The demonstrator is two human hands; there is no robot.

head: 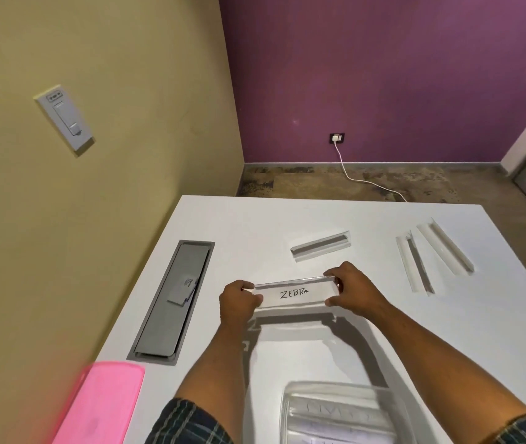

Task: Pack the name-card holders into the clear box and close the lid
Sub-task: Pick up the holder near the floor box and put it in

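Surface (pixel 335 216): looked smooth, matt white, laminate-like.
Held name-card holder (pixel 293 294): was clear glossy plastic over a white paper card.
Loose holders (pixel 321 245) (pixel 415 264) (pixel 446 248): appeared as transparent plastic, catching glare.
Clear box (pixel 335 411): was see-through, shiny plastic.
Pink lid (pixel 101 405): looked translucent, matt plastic.
Cable tray (pixel 172 302): showed grey brushed metal.
Sleeves (pixel 188 424): were checked woven cloth.

Clear box (pixel 335 411) and pink lid (pixel 101 405) cut off by bottom edge, contents blurred.
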